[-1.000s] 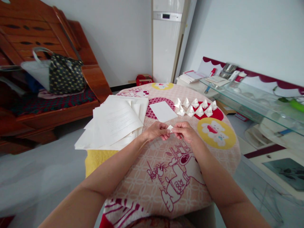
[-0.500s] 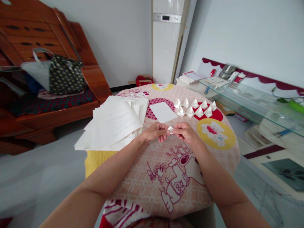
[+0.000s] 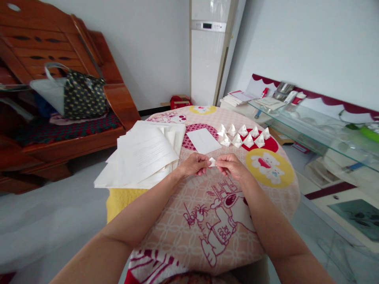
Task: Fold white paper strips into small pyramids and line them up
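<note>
A small folded white paper piece [image 3: 212, 162] with a pointed top is pinched between my two hands, above the middle of the table. My left hand [image 3: 194, 163] grips its left side, and my right hand [image 3: 231, 163] grips its right side. Both sets of fingers are closed and cover most of the paper's edges. Just beyond them lies a flat white sheet of paper [image 3: 203, 141]. Several folded white paper shapes [image 3: 237, 140] with pointed tops stand in two rows at the far right of the table.
A stack of white papers [image 3: 142, 154] lies on the left of the round table, its edge overhanging. The patterned tablecloth [image 3: 183, 221] covers the table. To the right stands a glass shelf [image 3: 314, 126]; to the left, a wooden bench [image 3: 112, 102] with a patterned bag [image 3: 84, 94].
The view has shifted very slightly. Both hands keep their pinch on the folded paper in nearly the same spot, with only small finger movement.
</note>
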Action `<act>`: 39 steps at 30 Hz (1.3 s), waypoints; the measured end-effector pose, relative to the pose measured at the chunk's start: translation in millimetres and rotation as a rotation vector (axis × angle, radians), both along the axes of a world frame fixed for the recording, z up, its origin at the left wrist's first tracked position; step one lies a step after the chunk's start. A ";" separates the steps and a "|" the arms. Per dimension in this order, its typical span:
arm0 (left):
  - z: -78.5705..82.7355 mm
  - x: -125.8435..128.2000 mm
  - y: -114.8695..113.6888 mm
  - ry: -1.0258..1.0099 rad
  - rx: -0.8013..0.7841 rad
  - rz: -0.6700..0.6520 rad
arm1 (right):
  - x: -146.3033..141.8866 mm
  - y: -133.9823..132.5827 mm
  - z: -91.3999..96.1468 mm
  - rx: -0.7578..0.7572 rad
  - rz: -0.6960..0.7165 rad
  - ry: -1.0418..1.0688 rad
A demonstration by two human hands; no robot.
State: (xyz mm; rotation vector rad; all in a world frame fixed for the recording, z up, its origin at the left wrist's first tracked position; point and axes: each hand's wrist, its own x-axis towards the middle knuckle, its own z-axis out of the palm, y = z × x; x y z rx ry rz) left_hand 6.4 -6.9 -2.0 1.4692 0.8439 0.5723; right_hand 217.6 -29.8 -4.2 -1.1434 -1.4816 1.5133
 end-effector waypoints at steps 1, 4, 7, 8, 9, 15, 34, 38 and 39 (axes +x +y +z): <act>0.0 -0.1 0.6 0.011 0.005 0.003 | 0.6 0.4 0.0 0.001 0.007 0.000; 1.4 -0.6 0.9 0.033 0.011 0.014 | 0.2 0.7 -0.2 0.025 -0.019 -0.006; 2.4 -0.8 0.0 0.001 -0.020 0.037 | -2.0 -0.1 -0.8 0.064 -0.060 -0.016; 2.2 -0.8 -0.2 -0.025 -0.045 0.044 | -3.0 -0.4 -0.9 0.082 -0.072 -0.019; 1.8 -0.7 -0.2 -0.057 -0.078 0.051 | -4.0 -0.6 -1.0 0.099 -0.081 -0.022; -3.2 -0.7 2.5 -0.211 -0.247 0.105 | -9.1 0.2 -1.1 0.112 -0.086 -0.027; -11.4 -2.9 10.6 -0.224 -0.164 0.121 | -6.6 6.9 -12.4 0.176 -0.112 0.088; -11.2 -1.7 8.9 -0.200 -0.137 0.130 | -7.1 7.2 -13.7 0.193 -0.159 0.053; -11.2 -1.2 8.3 -0.193 -0.131 0.135 | -7.2 7.8 -14.7 0.197 -0.173 0.046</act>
